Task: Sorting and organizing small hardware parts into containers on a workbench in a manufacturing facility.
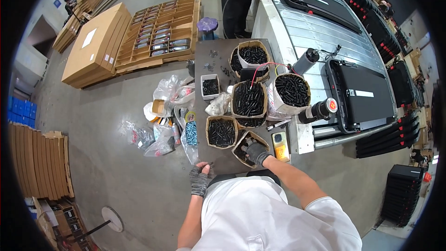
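My left hand (200, 179), in a grey fingerless glove, is at the near left edge of the dark table (211, 154). Its thumb and fingers pinch a small dark part, too small to name. My right hand (255, 152), also gloved, reaches into an open cardboard box (240, 159) of small dark parts; its fingertips are hidden there. Close by stand another box of black bolt-like parts (221, 132) and a larger box of longer black bolt-like parts (249, 100). A phone in a yellow case (280, 146) lies right of my right hand.
More boxes of black parts (292, 90) stand farther back. A white box (210, 86) holds small black pieces. On the right, a roller conveyor (320, 32) carries black panels (364, 94) and a handheld power tool (318, 110). Another person (239, 0) works at its far end. Plastic bags (162, 137) lie left.
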`<action>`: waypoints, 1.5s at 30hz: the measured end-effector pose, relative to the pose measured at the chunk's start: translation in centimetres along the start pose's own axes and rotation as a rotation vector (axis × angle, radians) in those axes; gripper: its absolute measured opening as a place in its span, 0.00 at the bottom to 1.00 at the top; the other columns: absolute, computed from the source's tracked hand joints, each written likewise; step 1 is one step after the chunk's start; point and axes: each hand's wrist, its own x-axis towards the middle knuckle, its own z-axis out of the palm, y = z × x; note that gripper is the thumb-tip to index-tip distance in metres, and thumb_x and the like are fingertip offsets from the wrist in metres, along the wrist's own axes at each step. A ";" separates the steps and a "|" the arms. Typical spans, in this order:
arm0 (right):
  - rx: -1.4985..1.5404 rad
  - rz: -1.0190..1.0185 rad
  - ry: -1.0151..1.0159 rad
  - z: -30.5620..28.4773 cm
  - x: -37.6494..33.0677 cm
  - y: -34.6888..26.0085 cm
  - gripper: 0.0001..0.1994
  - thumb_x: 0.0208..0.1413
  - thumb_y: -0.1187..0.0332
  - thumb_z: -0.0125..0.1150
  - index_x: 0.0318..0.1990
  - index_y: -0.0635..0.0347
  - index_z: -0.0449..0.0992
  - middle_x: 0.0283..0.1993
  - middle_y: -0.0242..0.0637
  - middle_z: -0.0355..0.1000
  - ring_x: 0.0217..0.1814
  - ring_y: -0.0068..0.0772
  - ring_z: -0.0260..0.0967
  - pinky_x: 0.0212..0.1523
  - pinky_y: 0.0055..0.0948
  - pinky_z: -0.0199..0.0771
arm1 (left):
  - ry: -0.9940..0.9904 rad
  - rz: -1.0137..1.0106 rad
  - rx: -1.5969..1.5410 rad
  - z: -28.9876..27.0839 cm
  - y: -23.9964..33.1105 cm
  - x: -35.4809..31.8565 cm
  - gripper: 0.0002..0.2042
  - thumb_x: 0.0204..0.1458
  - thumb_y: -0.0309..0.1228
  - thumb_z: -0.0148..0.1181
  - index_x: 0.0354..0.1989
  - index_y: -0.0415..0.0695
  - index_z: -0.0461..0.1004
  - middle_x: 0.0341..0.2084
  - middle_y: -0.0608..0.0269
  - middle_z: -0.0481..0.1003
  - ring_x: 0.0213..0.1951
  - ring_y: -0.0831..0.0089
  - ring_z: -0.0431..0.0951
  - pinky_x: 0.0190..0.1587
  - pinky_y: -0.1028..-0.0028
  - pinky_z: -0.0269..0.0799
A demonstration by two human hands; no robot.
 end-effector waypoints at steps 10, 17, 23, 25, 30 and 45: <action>0.394 0.182 0.235 -0.4 1.3 3.7 0.09 0.49 0.70 0.52 0.37 0.55 0.77 0.41 0.46 0.74 0.46 0.48 0.70 0.46 0.40 0.70 | -0.037 -0.120 -0.096 0.7 2.2 1.8 0.10 0.53 0.27 0.58 0.41 0.36 0.73 0.29 0.61 0.76 0.25 0.76 0.75 0.30 0.75 0.73; 0.465 0.193 0.253 -1.8 0.3 3.7 0.09 0.47 0.70 0.56 0.37 0.56 0.78 0.37 0.42 0.76 0.40 0.43 0.74 0.43 0.36 0.71 | -0.050 -0.136 -0.131 0.8 2.1 5.1 0.09 0.54 0.26 0.56 0.41 0.35 0.72 0.28 0.58 0.75 0.24 0.74 0.75 0.25 0.74 0.74; 1.682 0.354 -0.106 -12.7 -0.4 -1.5 0.16 0.51 0.69 0.62 0.47 0.67 0.73 0.40 0.38 0.74 0.42 0.28 0.71 0.43 0.26 0.74 | -0.043 -0.125 -0.171 -0.6 2.4 7.3 0.08 0.55 0.26 0.56 0.41 0.37 0.73 0.28 0.60 0.74 0.23 0.74 0.75 0.25 0.74 0.75; 1.809 0.337 -0.129 -18.0 2.0 -3.8 0.16 0.52 0.70 0.61 0.47 0.67 0.72 0.41 0.38 0.73 0.42 0.30 0.72 0.44 0.27 0.74 | -0.020 -0.166 -0.223 -0.6 2.6 8.0 0.08 0.55 0.27 0.57 0.41 0.37 0.73 0.28 0.61 0.74 0.24 0.74 0.75 0.26 0.74 0.74; 1.827 0.099 -0.123 -23.8 14.3 -2.0 0.15 0.53 0.74 0.58 0.49 0.66 0.72 0.42 0.37 0.73 0.43 0.25 0.72 0.45 0.24 0.73 | 0.012 -0.201 -0.266 -1.3 2.7 9.1 0.11 0.54 0.29 0.58 0.42 0.37 0.72 0.27 0.61 0.74 0.24 0.74 0.75 0.26 0.74 0.74; 0.305 0.391 0.518 -19.4 49.4 15.4 0.08 0.42 0.67 0.57 0.30 0.48 0.81 0.34 0.40 0.77 0.39 0.43 0.74 0.42 0.36 0.73 | 0.460 -0.300 -0.379 -3.4 4.1 5.8 0.14 0.52 0.32 0.62 0.42 0.37 0.70 0.24 0.58 0.74 0.22 0.72 0.74 0.26 0.73 0.72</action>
